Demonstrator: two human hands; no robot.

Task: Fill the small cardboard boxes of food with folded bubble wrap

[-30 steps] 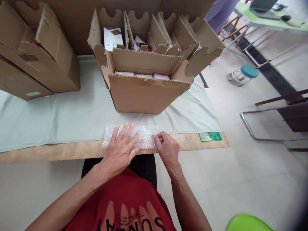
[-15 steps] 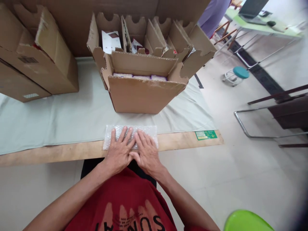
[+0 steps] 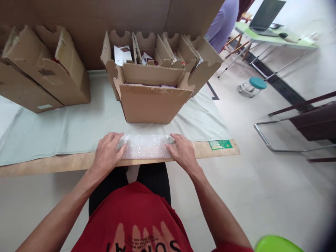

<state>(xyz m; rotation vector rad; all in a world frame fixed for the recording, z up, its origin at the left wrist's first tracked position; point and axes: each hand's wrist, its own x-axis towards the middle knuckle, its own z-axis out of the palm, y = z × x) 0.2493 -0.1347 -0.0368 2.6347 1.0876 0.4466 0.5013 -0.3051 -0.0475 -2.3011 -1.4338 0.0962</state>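
A flat strip of clear bubble wrap [image 3: 145,146] lies along the near edge of the wooden table [image 3: 78,161], partly on a pale green cloth [image 3: 65,129]. My left hand [image 3: 107,154] rests on its left end, fingers curled over the edge. My right hand [image 3: 182,152] presses on its right end, fingers bent onto the wrap. Straight behind the wrap stands an open cardboard box [image 3: 154,99] with flat white packs inside.
More open cartons [image 3: 147,49] with small boxes stand behind it, and two cartons [image 3: 44,80] sit at the left. A green label [image 3: 220,144] is stuck near the table's right corner. A stool [image 3: 256,84], a metal chair frame [image 3: 283,140] and another person [image 3: 223,22] are at the right.
My hands were together on the middle of the bubble wrap; they have slid apart to its two ends. The view has shifted slightly.
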